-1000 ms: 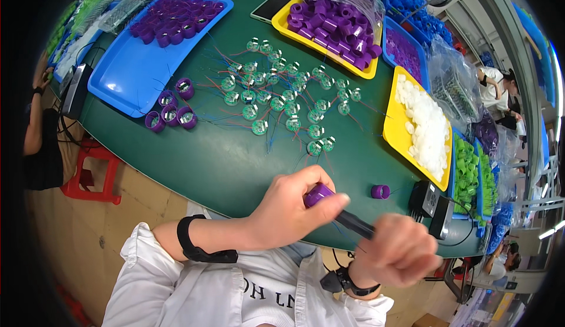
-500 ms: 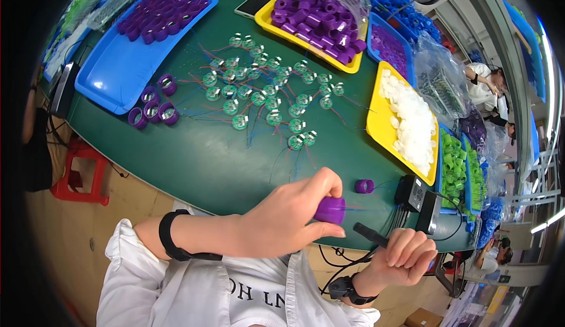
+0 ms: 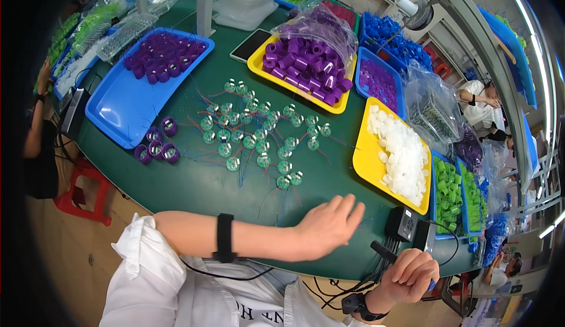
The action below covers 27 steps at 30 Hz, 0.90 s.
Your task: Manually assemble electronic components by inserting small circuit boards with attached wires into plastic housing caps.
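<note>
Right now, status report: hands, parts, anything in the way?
Left hand over green table, grip unclear. Right hand closed around black tool. Round green circuit boards lie beyond left hand. Possible obstruction: black box near right hand.

Circuit boards [image 3: 261, 134] spread mid-table [image 3: 194, 192], trays around.
Left, loose rings [image 3: 155, 148] stand beside a part-filled tray [image 3: 118, 115]; behind, a phone [image 3: 250, 46] lies left of a heaped tray [image 3: 282, 87]; right, a tray of small pieces [image 3: 368, 156]; in front, the left hand [image 3: 329, 227].
</note>
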Available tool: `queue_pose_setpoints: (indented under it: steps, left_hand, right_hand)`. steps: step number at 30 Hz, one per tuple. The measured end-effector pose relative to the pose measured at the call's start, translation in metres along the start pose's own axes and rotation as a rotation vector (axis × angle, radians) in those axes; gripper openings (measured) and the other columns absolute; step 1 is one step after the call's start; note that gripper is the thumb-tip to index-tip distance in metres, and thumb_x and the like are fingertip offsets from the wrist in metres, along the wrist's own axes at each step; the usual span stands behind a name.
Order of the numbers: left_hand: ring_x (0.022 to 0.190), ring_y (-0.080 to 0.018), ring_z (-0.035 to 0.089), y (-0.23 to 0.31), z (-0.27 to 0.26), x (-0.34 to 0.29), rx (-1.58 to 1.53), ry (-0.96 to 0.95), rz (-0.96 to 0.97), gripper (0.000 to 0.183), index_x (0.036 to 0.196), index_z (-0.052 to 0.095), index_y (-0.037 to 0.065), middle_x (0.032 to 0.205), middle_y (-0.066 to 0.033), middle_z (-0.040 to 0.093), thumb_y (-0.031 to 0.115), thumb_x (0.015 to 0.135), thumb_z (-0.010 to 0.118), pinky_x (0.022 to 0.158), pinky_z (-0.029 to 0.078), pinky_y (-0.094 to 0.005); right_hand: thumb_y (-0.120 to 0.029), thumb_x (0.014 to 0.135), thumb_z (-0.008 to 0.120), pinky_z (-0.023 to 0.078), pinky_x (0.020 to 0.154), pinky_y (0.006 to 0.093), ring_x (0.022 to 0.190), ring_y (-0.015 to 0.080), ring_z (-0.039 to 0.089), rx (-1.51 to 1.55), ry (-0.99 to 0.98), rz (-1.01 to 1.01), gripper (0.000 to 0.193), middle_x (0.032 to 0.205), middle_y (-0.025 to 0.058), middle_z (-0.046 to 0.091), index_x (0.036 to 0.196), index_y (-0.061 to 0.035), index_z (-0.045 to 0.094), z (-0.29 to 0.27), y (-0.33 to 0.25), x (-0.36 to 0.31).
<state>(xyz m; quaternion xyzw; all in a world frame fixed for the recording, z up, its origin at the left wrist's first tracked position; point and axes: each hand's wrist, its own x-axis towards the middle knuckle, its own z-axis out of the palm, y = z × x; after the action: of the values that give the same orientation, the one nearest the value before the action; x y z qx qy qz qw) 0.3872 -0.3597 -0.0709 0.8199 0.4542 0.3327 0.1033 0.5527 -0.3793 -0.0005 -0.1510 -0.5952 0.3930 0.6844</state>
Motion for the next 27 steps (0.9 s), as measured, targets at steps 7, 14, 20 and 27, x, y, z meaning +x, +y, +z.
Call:
queue_pose_setpoints:
  steps: [7, 14, 20, 27]
  left_hand:
    - [0.086, -0.0316, 0.051, -0.134, -0.083, 0.098, 0.4, 0.336, -0.162, 0.021, 0.085, 0.054, 0.0, 0.084, -0.0151, 0.054, 0.002, 0.065, 0.059, 0.074, 0.044, -0.0401]
    - [0.097, -0.0308, 0.051, -0.246, -0.078, 0.142, 0.658, 0.179, -0.207, 0.031, 0.091, 0.058, 0.002, 0.094, -0.0135, 0.056, 0.007, 0.063, 0.069, 0.079, 0.046, -0.0417]
    - [0.089, -0.0318, 0.057, -0.26, -0.077, 0.147, 0.617, 0.147, -0.151, 0.026, 0.087, 0.058, 0.004, 0.087, -0.0126, 0.061, 0.008, 0.064, 0.07, 0.079, 0.047, -0.0418]
    - [0.071, -0.0196, 0.062, -0.234, -0.142, 0.112, -0.001, 0.21, -0.43, 0.027, 0.099, 0.052, 0.0, 0.072, -0.0081, 0.059, 0.021, 0.084, 0.061, 0.06, 0.047, -0.0334]
  right_hand:
    - [-0.013, 0.088, 0.049, 0.025, 0.031, 0.0199, 0.035, 0.0119, 0.039, -0.089, -0.036, 0.071, 0.037, 0.046, 0.0035, 0.038, 0.054, -0.0061, 0.037, 0.003, 0.006, 0.01]
    - [-0.009, 0.087, 0.049, 0.027, 0.03, 0.0192, 0.036, 0.0119, 0.037, -0.202, -0.107, 0.082, 0.035, 0.047, 0.0051, 0.039, 0.054, -0.0052, 0.037, 0.018, 0.008, 0.016]
    - [-0.01, 0.085, 0.052, 0.028, 0.032, 0.0209, 0.036, 0.0127, 0.039, -0.226, -0.092, 0.157, 0.035, 0.047, 0.0053, 0.042, 0.054, -0.0036, 0.037, 0.028, 0.004, 0.021]
    - [-0.003, 0.08, 0.059, 0.039, 0.043, 0.0293, 0.048, 0.018, 0.053, -0.808, -0.534, 0.369, 0.009, 0.061, 0.005, 0.054, 0.073, -0.0013, 0.054, 0.068, 0.05, 0.032]
